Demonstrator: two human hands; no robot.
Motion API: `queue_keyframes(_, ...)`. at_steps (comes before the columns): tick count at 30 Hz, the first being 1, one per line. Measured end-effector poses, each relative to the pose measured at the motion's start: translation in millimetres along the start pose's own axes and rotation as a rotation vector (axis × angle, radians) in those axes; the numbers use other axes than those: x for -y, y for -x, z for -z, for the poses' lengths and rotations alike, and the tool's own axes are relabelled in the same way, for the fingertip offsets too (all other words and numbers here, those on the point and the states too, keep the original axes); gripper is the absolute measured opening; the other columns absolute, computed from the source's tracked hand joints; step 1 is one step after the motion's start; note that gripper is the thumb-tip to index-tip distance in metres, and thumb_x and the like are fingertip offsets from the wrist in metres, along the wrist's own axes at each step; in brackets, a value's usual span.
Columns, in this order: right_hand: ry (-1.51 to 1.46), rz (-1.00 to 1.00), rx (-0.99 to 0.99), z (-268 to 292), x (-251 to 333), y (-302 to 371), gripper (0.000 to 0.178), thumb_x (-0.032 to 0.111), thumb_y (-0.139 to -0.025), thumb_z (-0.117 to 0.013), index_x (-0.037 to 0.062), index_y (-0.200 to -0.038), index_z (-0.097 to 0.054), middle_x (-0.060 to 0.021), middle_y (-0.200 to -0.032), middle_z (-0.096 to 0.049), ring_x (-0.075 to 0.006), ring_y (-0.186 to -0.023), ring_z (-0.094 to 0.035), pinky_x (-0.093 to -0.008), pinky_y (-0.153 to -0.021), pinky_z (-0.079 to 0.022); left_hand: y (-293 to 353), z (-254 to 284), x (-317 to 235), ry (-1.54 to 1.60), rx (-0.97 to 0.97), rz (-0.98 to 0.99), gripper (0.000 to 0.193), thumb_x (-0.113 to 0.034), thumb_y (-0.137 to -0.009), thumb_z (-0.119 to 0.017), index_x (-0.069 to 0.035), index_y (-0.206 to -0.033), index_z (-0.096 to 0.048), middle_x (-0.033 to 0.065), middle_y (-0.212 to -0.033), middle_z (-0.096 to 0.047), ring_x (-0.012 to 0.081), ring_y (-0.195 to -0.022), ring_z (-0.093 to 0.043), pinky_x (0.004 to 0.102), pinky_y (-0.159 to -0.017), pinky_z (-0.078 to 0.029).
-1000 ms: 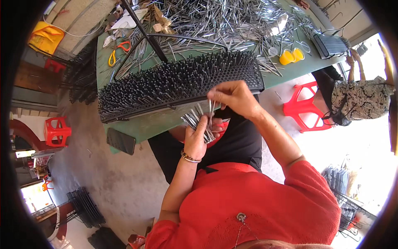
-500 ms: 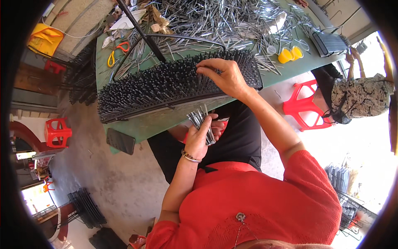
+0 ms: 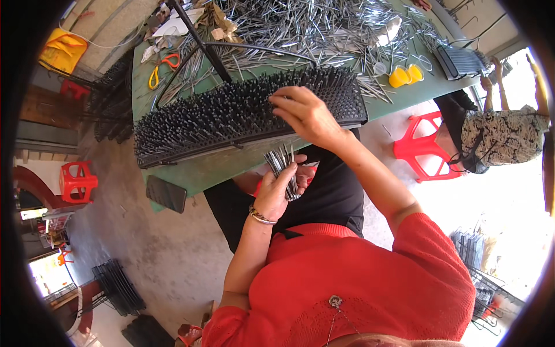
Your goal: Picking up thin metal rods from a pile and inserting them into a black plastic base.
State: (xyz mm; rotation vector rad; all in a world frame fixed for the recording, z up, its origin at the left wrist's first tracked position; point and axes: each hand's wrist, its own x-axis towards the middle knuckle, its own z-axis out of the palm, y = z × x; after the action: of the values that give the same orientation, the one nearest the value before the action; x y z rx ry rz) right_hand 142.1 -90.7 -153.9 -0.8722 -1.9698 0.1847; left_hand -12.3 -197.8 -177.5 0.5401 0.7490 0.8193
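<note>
A long black rack (image 3: 243,139) with rows of small holes lies along the near edge of the green table (image 3: 217,173). Dark thin rods stand densely in its holes, while holes at its right end show bare. My right hand (image 3: 306,115) is over the rack right of its middle, thumb and fingers pinched together; whatever is between the fingertips is too small to make out. Below the rack, above my lap, my left hand (image 3: 277,185) is closed round a bundle of thin metal strips (image 3: 283,165), their ends fanning upward.
A large heap of loose metal strips (image 3: 300,34) covers the far table. Orange-handled scissors (image 3: 162,70), yellow cups (image 3: 406,75) and a dark phone (image 3: 166,194) lie around the rack. A black metal frame (image 3: 211,61) rises behind it. A co-worker (image 3: 497,136) sits at right, near a red stool (image 3: 425,147).
My right hand has shifted slightly left and down along the rack, its fingers still pinched. The left hand keeps its bundle, almost in the same place.
</note>
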Motion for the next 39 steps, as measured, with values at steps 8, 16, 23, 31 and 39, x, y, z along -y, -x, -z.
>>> queue_keyframes(8,-0.555,-0.637,0.361,31.9,31.6,21.8,0.022,0.018,-0.088,-0.065,-0.0027,-0.095,-0.066,-0.0079,-0.087,-0.065,-0.0107,-0.078,-0.061,-0.0251,-0.066,-0.050,-1.2,-7.7,-10.3,-0.010,0.129,-0.116,0.030,-0.019,-0.097,-0.047,0.001,-0.118,-0.050,0.0134,-0.094,-0.067,0.0132,-0.072,-0.060,0.0253,-0.061,-0.048)
queue_keyframes(16,-0.581,-0.854,0.079,51.9,22.6,2.4,0.020,0.017,-0.087,-0.066,-0.0020,-0.095,-0.067,-0.0022,-0.078,-0.067,-0.0031,-0.070,-0.057,-0.0192,-0.060,-0.046,-11.2,-8.3,2.5,0.117,0.020,0.000,0.034,-0.023,-0.097,-0.048,0.003,-0.120,-0.049,0.0142,-0.096,-0.065,0.0100,-0.068,-0.057,0.0226,-0.058,-0.046)
queue_keyframes(23,-0.309,-0.684,-0.215,30.1,12.2,-7.6,0.020,0.015,-0.085,-0.068,-0.0014,-0.095,-0.068,-0.0044,-0.078,-0.068,-0.0052,-0.068,-0.058,-0.0218,-0.062,-0.047,-14.3,-1.3,5.2,0.130,0.039,0.044,0.033,-0.023,-0.096,-0.050,0.003,-0.117,-0.050,0.0135,-0.094,-0.065,0.0061,-0.062,-0.046,0.0195,-0.054,-0.040)
queue_keyframes(31,-0.142,-0.471,-0.199,17.7,7.3,-2.8,0.016,0.009,-0.082,-0.069,0.0002,-0.095,-0.068,-0.0097,-0.082,-0.068,-0.0125,-0.071,-0.063,-0.0250,-0.064,-0.049,-9.6,1.6,3.0,0.192,0.062,0.107,0.032,-0.005,-0.089,-0.048,0.005,-0.119,-0.047,0.0153,-0.100,-0.062,0.0095,-0.074,-0.051,0.0224,-0.060,-0.044)
queue_keyframes(39,-0.078,-0.440,-0.282,9.6,10.1,3.1,0.015,0.005,-0.080,-0.068,-0.0008,-0.094,-0.067,-0.0113,-0.085,-0.068,-0.0167,-0.072,-0.064,-0.0272,-0.065,-0.050,-8.2,7.0,4.2,0.171,0.090,0.113,0.033,-0.005,-0.090,-0.048,0.005,-0.121,-0.046,0.0154,-0.103,-0.061,0.0135,-0.081,-0.056,0.0263,-0.067,-0.048)
